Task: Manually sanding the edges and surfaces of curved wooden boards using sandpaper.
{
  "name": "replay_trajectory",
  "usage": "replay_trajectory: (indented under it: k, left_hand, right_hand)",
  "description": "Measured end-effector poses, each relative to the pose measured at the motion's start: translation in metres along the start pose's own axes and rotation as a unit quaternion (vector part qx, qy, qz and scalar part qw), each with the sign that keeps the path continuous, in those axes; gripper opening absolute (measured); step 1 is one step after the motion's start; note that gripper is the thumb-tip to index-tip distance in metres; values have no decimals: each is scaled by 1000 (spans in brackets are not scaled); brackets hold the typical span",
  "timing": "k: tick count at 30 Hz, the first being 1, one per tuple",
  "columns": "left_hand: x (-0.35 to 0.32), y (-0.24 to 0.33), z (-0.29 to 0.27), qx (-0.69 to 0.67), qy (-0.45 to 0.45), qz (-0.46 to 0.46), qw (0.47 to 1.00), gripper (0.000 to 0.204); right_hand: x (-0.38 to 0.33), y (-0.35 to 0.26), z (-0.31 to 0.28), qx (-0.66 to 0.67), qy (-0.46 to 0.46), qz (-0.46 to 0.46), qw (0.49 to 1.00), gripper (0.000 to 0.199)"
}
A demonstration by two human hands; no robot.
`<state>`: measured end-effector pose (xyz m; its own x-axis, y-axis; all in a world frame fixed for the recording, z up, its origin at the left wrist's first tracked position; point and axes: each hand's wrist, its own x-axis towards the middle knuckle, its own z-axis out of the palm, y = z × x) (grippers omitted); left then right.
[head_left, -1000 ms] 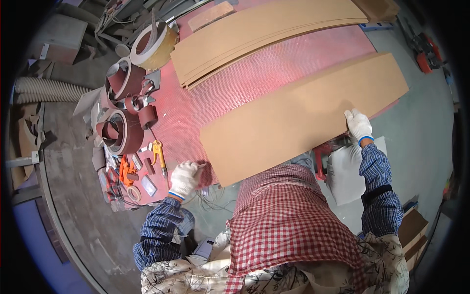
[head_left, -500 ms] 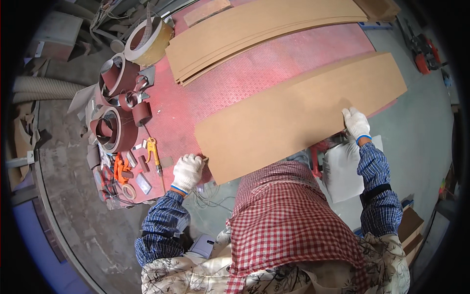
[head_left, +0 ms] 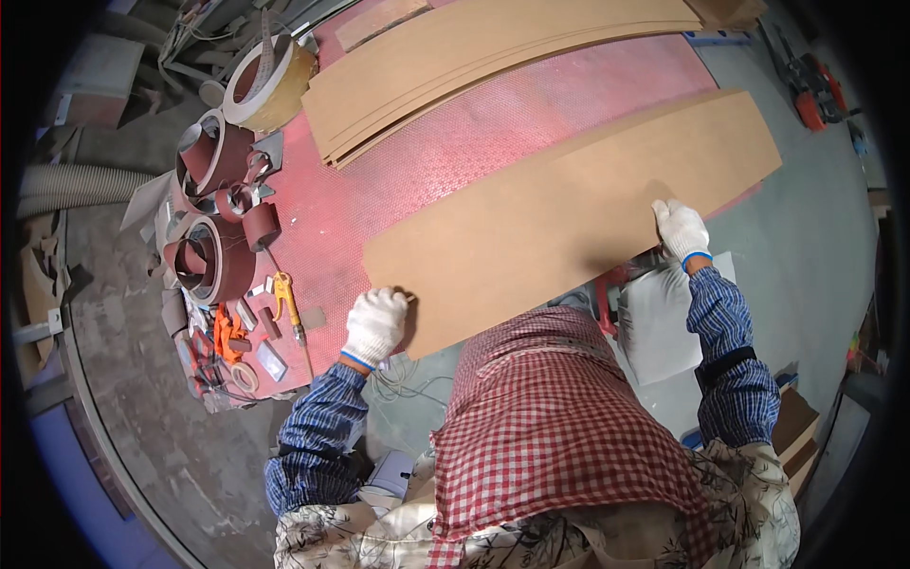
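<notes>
A long tan board (head_left: 569,213), like fibreboard, with a curved far edge and a slanted right end, lies at an angle across the near side of the red work table (head_left: 327,223). My right hand (head_left: 681,229), in a white knit glove, grips the board's near edge right of the middle, fingers bent over the top face. My left hand (head_left: 376,324), gloved too, is at the board's left end with its fingers curled closed. What those fingers hold, if anything, is hidden; a shadow falls on the board beside them.
Similar boards (head_left: 493,62) are stacked at the far side. Abrasive belt rolls (head_left: 220,256), a tape roll (head_left: 270,90), a yellow air blow gun (head_left: 287,299) and an orange cloth (head_left: 226,334) crowd the table's left edge. A white sack (head_left: 659,322) stands below the near edge.
My left hand has moved slightly up and right, onto the board's left end. My right hand stays at the near edge. The whole view has shifted a little left.
</notes>
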<state>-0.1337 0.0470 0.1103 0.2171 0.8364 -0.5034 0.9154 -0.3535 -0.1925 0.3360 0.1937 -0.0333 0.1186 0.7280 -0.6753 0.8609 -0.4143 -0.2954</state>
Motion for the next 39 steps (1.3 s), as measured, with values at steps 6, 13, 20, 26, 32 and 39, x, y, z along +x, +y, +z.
replay_trajectory:
  k: [6, 13, 20, 26, 32, 39]
  left_hand:
    - [40, 31, -9, -10, 13, 45, 999, 10]
    - [97, 81, -18, -22, 43, 58, 997, 10]
    - [153, 126, -33, -12, 60, 87, 994, 13]
    - [217, 177, -59, -40, 40, 115, 992, 20]
    - [296, 240, -86, -88, 44, 114, 989, 22]
    - [394, 321, -131, -121, 15, 129, 984, 22]
  right_hand:
    - [-2, 0, -1, -49, 36, -32, 998, 52]
    - [2, 3, 4, -51, 53, -48, 996, 50]
    - [0, 11, 11, -136, 66, -181, 972, 35]
    - [-2, 4, 2, -10, -16, -44, 999, 39]
    - [-10, 19, 13, 56, 86, -155, 983, 32]
    - [-20, 22, -13, 112, 74, -218, 967, 29]
